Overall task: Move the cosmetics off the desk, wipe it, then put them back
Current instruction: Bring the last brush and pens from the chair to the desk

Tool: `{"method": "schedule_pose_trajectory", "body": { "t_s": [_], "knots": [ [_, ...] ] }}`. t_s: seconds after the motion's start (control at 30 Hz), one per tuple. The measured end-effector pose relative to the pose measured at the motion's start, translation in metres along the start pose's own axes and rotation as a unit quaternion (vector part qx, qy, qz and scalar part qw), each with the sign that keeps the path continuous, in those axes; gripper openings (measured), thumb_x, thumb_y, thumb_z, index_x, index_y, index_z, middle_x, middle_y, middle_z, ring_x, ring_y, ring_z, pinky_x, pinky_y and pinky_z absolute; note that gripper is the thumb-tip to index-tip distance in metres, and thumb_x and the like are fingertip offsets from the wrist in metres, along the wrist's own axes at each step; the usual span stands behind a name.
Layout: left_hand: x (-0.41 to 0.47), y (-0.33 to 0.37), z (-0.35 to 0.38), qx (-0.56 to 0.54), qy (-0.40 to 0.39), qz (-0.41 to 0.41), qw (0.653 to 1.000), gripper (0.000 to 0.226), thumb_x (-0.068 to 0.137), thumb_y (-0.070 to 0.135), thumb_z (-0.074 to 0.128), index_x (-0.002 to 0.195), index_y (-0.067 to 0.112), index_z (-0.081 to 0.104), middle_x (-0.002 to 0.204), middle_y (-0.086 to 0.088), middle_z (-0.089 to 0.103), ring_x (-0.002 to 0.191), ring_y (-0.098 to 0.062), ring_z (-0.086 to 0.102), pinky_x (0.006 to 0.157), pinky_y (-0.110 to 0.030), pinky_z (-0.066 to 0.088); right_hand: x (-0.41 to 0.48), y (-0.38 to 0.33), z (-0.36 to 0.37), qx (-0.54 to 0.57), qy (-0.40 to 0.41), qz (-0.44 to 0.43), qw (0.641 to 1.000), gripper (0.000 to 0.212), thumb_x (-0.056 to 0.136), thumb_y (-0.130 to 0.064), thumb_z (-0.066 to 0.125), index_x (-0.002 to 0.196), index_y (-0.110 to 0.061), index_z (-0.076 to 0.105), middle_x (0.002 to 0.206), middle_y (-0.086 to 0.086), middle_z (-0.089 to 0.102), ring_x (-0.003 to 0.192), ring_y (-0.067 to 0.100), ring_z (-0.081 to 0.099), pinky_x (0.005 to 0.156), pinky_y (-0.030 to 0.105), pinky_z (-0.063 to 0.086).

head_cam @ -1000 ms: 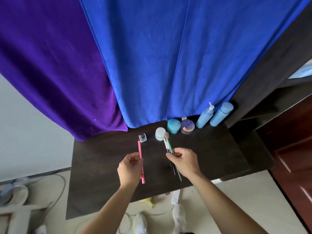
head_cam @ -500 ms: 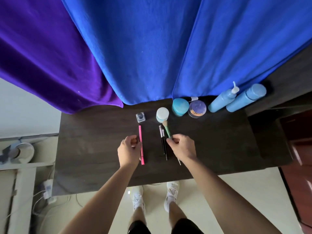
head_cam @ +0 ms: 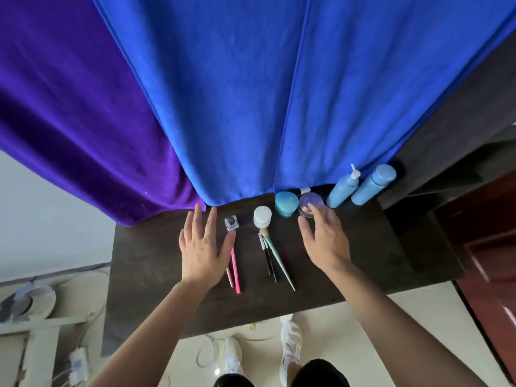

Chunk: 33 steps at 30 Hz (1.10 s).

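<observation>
Brushes [head_cam: 278,261] flat on desk [head_cam: 145,261] between left hand [head_cam: 202,252], right hand [head_cam: 325,241]

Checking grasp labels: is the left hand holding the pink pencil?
No, the left hand is open with fingers spread, and the pink pencil lies flat on the desk, ungripped.

A blue cloth [head_cam: 251,93] hangs at the back. A purple cloth [head_cam: 69,107] hangs touching its left edge. Below it are a pale floor [head_cam: 435,305], white shoes [head_cam: 290,339] and, lower left, a power strip [head_cam: 77,362]. To its lower right stands a red-brown door [head_cam: 488,261].
</observation>
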<state>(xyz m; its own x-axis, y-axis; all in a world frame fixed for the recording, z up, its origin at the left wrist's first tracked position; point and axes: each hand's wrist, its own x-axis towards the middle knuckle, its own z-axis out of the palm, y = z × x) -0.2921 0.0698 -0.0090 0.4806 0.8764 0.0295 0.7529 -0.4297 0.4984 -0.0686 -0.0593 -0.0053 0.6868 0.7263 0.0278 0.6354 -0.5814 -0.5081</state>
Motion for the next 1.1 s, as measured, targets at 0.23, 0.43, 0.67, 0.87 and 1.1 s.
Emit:
{"method": "schedule_pose_trajectory", "body": {
  "t_s": [0.23, 0.43, 0.67, 0.87, 1.1],
  "knots": [
    [0.019, 0.09, -0.021, -0.025, 0.047, 0.225, 0.973, 0.067, 0.095, 0.052, 0.043, 0.149, 0.013, 0.043, 0.161, -0.018, 0.025, 0.147, -0.041, 0.024, 0.114, -0.059, 0.025, -0.057, 0.021, -0.093, -0.036, 0.216, 0.017, 0.976, 0.051, 0.099, -0.034, 0.06, 0.143, -0.01, 0.051, 0.15, 0.018, 0.043, 0.135, 0.035, 0.045, 0.108, 0.044, 0.042],
    [-0.038, 0.216, -0.006, -0.096, 0.002, 0.358, 0.929, 0.067, 0.095, 0.053, 0.042, 0.15, 0.015, 0.039, 0.161, -0.016, 0.026, 0.147, -0.039, 0.024, 0.113, -0.06, 0.027, -0.192, 0.078, -0.188, -0.116, 0.338, 0.114, 0.927, 0.055, 0.102, -0.045, 0.047, 0.15, -0.017, 0.043, 0.16, 0.012, 0.031, 0.14, 0.028, 0.037, 0.112, 0.041, 0.036],
    [-0.222, 0.363, 0.01, -0.124, -0.011, 0.561, 0.818, 0.064, 0.097, 0.051, 0.043, 0.15, 0.015, 0.041, 0.16, -0.018, 0.026, 0.148, -0.039, 0.023, 0.113, -0.063, 0.024, -0.404, 0.162, -0.283, -0.214, 0.449, 0.216, 0.841, 0.056, 0.103, -0.045, 0.049, 0.152, -0.019, 0.042, 0.162, 0.014, 0.029, 0.144, 0.032, 0.036, 0.112, 0.045, 0.038],
    [-0.424, 0.443, 0.057, -0.134, -0.068, 0.635, 0.758, 0.062, 0.097, 0.054, 0.042, 0.152, 0.026, 0.038, 0.164, -0.014, 0.018, 0.149, -0.038, 0.019, 0.111, -0.065, 0.026, -0.604, 0.237, -0.315, -0.26, 0.443, 0.323, 0.795, 0.062, 0.102, -0.052, 0.042, 0.156, -0.024, 0.034, 0.168, 0.013, 0.012, 0.155, 0.033, 0.008, 0.122, 0.052, 0.021],
    [-0.649, 0.521, 0.094, -0.127, -0.157, 0.706, 0.679, 0.064, 0.099, 0.058, 0.032, 0.157, 0.034, 0.02, 0.167, -0.008, 0.0, 0.153, -0.031, 0.003, 0.117, -0.062, 0.015, -0.807, 0.309, -0.362, -0.265, 0.444, 0.456, 0.724, 0.064, 0.101, -0.056, 0.036, 0.154, -0.021, 0.04, 0.166, 0.016, 0.018, 0.153, 0.039, 0.013, 0.116, 0.061, 0.029]
  ]
}}
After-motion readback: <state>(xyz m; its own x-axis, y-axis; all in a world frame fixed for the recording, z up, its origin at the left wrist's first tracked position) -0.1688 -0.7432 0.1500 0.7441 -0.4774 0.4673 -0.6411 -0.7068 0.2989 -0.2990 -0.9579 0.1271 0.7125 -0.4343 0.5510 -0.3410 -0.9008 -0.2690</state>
